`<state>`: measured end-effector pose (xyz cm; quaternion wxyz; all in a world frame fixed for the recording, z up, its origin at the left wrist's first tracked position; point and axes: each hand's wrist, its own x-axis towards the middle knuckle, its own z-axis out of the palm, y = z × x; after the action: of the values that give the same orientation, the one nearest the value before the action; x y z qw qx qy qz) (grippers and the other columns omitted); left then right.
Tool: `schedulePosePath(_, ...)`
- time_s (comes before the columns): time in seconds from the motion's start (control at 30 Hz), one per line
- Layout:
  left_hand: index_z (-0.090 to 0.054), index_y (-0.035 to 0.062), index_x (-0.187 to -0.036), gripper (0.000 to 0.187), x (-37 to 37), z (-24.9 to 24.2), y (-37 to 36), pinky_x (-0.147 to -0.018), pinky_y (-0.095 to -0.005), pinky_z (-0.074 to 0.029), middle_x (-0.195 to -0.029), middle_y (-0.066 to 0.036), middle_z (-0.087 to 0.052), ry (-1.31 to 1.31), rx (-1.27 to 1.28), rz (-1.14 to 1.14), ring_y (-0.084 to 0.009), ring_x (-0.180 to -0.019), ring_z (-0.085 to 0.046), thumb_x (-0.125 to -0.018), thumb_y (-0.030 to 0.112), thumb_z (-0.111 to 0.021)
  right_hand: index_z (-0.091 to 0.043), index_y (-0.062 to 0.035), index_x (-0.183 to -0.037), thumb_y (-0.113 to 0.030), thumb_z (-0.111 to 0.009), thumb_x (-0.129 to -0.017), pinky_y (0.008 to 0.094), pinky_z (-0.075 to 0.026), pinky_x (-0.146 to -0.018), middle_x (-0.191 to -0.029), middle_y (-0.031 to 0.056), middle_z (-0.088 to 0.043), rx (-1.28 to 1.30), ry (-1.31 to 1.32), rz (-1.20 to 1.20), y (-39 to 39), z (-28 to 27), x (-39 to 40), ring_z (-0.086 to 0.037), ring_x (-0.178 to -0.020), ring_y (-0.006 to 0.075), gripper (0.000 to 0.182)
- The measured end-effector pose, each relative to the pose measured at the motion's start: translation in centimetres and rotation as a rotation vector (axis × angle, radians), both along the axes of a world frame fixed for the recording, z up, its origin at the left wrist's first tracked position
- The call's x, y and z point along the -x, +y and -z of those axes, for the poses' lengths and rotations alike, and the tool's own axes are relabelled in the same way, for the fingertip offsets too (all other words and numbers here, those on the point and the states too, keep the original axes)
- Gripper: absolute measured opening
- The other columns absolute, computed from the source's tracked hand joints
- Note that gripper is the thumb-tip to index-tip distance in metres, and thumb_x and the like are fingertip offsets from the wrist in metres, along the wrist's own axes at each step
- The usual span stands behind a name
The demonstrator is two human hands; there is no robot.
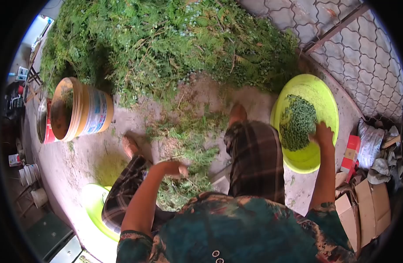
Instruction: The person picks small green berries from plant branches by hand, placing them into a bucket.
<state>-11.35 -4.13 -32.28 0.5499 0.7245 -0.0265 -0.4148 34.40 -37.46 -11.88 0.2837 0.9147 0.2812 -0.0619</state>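
Observation:
My right hand (323, 133) reaches into a lime-yellow basin (327, 97) on the right, at the edge of a heap of small green cones (299, 122). Its fingers look apart, and nothing shows in them. My left hand (173, 168) is above loose green conifer sprigs (184, 188) between my legs. The fingers there are curled in; what they hold, if anything, I cannot make out. A large pile of cut conifer branches (166, 44), dotted with pale cones, fills the floor ahead of my feet.
Orange-yellow buckets (96, 110) lie tipped at the left. A second lime basin (93, 206) stands beside my left leg, partly hidden. Cardboard (372, 210) and plastic bags (371, 139) lean at the right. A metal mesh (350, 57) borders the upper right.

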Motion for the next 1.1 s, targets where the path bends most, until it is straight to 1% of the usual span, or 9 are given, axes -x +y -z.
schedulePosePath(0.03,-0.061,0.0156,-0.115,0.040,-3.7,-6.9,-0.8,-0.063,-0.0327,-0.051,-0.103,-0.005,-0.064,0.433,-0.103,0.119,-0.0164,-0.086,-0.059,-0.077,0.004,-0.057,-0.064,-0.0049,-0.099,-0.027,-0.066,-0.074,0.0383,-0.048,-0.080,-0.091,0.0130,-0.064,-0.047,0.072,-0.032,-1.0,0.9,-0.5,-0.062,-0.087,0.0304,0.033)
schedulePosePath(0.17,-0.058,0.0182,-0.120,0.043,-6.0,-7.0,0.0,-0.061,-0.0306,-0.050,-0.112,-0.007,-0.061,0.710,-0.128,0.177,-0.0151,-0.083,-0.056,-0.078,0.007,-0.055,-0.063,-0.0016,-0.091,-0.024,-0.062,-0.080,0.0267,-0.049,-0.065,-0.076,0.0076,-0.063,-1.104,0.720,0.542,6.2,1.0,0.9,-0.061,-0.069,0.0165,0.026)
schedulePosePath(0.47,-0.045,0.0196,-0.130,0.048,-7.9,-2.5,-2.0,-0.074,-0.0403,-0.052,-0.117,-0.010,-0.058,1.040,0.358,0.090,-0.0258,-0.096,-0.062,-0.084,0.009,-0.055,-0.059,-0.0014,-0.096,-0.021,-0.058,-0.085,0.0230,-0.045,-0.060,-0.082,0.0024,-0.059,-1.135,1.769,0.398,25.1,8.3,5.6,-0.055,-0.067,0.0088,0.023)
schedulePosePath(0.57,-0.067,0.0131,-0.091,0.022,-9.4,-0.1,0.3,-0.072,-0.0415,-0.051,-0.090,-0.014,-0.065,0.346,-0.577,-0.114,-0.0283,-0.083,-0.064,-0.075,0.003,-0.054,-0.058,-0.0033,-0.098,-0.025,-0.059,-0.086,0.0235,-0.045,-0.061,-0.084,0.0020,-0.059,-0.963,1.779,0.300,27.4,12.8,5.0,-0.054,-0.070,0.0086,0.025)
schedulePosePath(0.67,-0.063,0.0080,-0.088,0.014,-13.5,3.2,8.5,-0.059,-0.0447,-0.049,-0.073,-0.020,-0.062,-0.167,-1.165,-0.312,-0.0346,-0.067,-0.063,-0.080,0.007,-0.051,-0.059,-0.0043,-0.098,-0.026,-0.059,-0.086,0.0235,-0.046,-0.060,-0.084,0.0029,-0.060,-0.899,1.809,0.463,28.6,16.1,4.9,-0.055,-0.069,0.0085,0.025)
schedulePosePath(0.7,-0.062,0.0063,-0.088,0.012,-16.1,2.0,10.4,-0.059,-0.0452,-0.048,-0.073,-0.022,-0.062,-0.203,-1.038,-0.854,-0.0375,-0.068,-0.062,-0.082,0.009,-0.052,-0.059,-0.0043,-0.098,-0.026,-0.059,-0.086,0.0235,-0.046,-0.060,-0.084,0.0029,-0.060,-0.900,1.807,0.477,28.9,17.1,5.0,-0.055,-0.069,0.0085,0.025)
schedulePosePath(0.77,-0.062,0.0064,-0.090,0.013,-19.2,3.4,13.8,-0.063,-0.0452,-0.047,-0.078,-0.022,-0.063,-0.216,-1.170,-1.029,-0.0388,-0.072,-0.061,-0.083,0.014,-0.054,-0.059,-0.0047,-0.098,-0.025,-0.057,-0.086,0.0234,-0.047,-0.058,-0.084,0.0039,-0.061,-0.890,1.742,0.648,29.3,19.0,5.4,-0.057,-0.068,0.0090,0.023)
schedulePosePath(1.07,-0.061,0.0054,-0.101,0.025,-21.4,8.7,15.9,-0.066,-0.0384,-0.050,-0.088,-0.016,-0.065,-0.225,-1.190,-1.155,-0.0299,-0.077,-0.063,-0.078,0.015,-0.063,-0.058,-0.0040,-0.101,-0.029,-0.056,-0.088,0.0245,-0.050,-0.056,-0.083,0.0049,-0.061,-0.823,1.845,0.674,28.6,22.8,7.6,-0.059,-0.067,0.0105,0.028)
schedulePosePath(1.1,-0.060,0.0039,-0.102,0.023,-20.7,8.0,15.4,-0.063,-0.0333,-0.050,-0.087,-0.013,-0.065,-0.115,-0.819,-1.419,-0.0235,-0.075,-0.063,-0.081,0.014,-0.061,-0.058,-0.0040,-0.101,-0.029,-0.056,-0.088,0.0245,-0.050,-0.056,-0.083,0.0049,-0.061,-0.826,1.848,0.676,28.7,22.9,7.7,-0.059,-0.067,0.0105,0.028)
